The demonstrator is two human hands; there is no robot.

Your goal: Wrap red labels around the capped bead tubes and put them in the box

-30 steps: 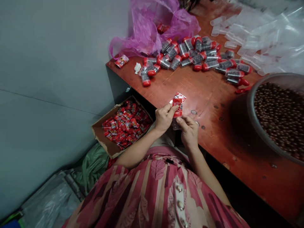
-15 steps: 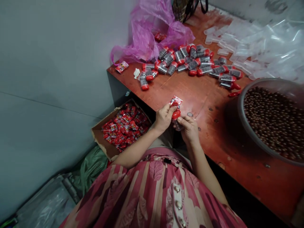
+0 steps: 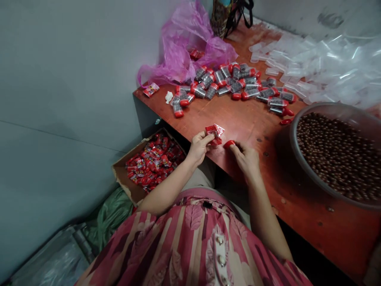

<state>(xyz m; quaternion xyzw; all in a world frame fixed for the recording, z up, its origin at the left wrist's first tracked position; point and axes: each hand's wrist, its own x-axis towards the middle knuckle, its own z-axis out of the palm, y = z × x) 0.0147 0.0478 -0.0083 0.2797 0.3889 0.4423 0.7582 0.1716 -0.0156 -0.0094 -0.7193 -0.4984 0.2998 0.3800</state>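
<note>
My left hand [image 3: 199,149] is closed, pinching red printed wrappers [image 3: 214,134] between thumb and fingers above the table's front edge. A little to the right, my right hand [image 3: 246,159] closes around a red-capped clear tube, of which only the red cap [image 3: 229,143] shows past the fingertips; the rest is hidden in the hand. A small gap separates the cap from the wrappers. Farther back lie several dark-filled clear tubes [image 3: 220,78] with red caps. Below and left of my left hand, a cardboard box [image 3: 119,169] holds many red wrapped pieces [image 3: 154,159].
On the red table [image 3: 285,174], a large tub [image 3: 293,139] of small brown balls [image 3: 336,155] stands at right. Behind it spreads a heap of clear empty tubes [image 3: 327,67]. A pink plastic bag [image 3: 178,47] and a single red packet [image 3: 151,89] lie at the back left, beside the wall.
My hands have moved apart: the right hand drew the red-capped tube away to the right from the wrappers. My left hand still holds the wrappers, and the camera view has shifted slightly.
</note>
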